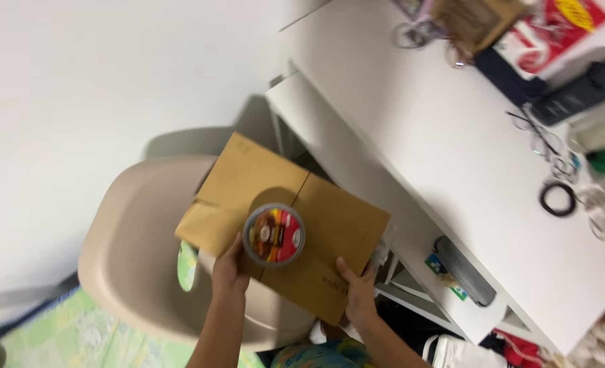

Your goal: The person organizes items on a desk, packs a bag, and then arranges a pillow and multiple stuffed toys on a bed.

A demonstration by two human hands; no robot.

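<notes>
A flattened brown cardboard box [330,218] is held out in front of me above a beige chair [122,232]. A roll of tape [274,234] with a red and yellow label lies on top of the box near its middle. My left hand [229,269] grips the box's near edge right beside the tape roll, thumb on top. My right hand [358,292] holds the near right edge of the box, thumb on the cardboard.
A white desk [445,150] runs along the right, with a black ring [558,199], glasses [544,140], a dark case [582,92], a red packet [554,27] and other clutter on it. Shelves below hold small items. A green patterned cloth [78,337] lies lower left.
</notes>
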